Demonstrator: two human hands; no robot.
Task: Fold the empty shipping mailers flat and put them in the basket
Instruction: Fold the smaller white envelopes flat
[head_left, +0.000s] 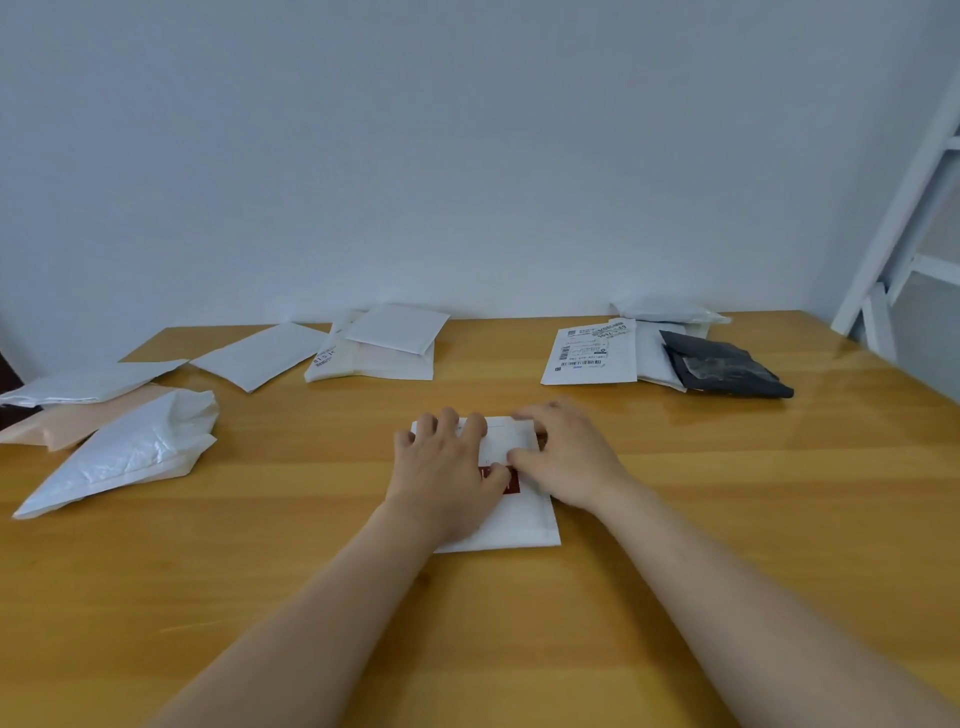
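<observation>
A small white mailer (524, 519) with a red label lies flat on the wooden table (675, 519) in front of me. My left hand (447, 478) rests on its left half with fingers spread and fairly straight. My right hand (561, 452) presses on its right half, fingers extended over the top edge. Both hands cover most of the mailer's upper part. No basket is in view.
Puffy white and peach mailers (119, 447) lie at the left. Flat white mailers (384, 343) sit at the back centre. A labelled white mailer (592, 353) and a black bag (722, 364) lie at the back right. A white ladder frame (904, 218) stands right.
</observation>
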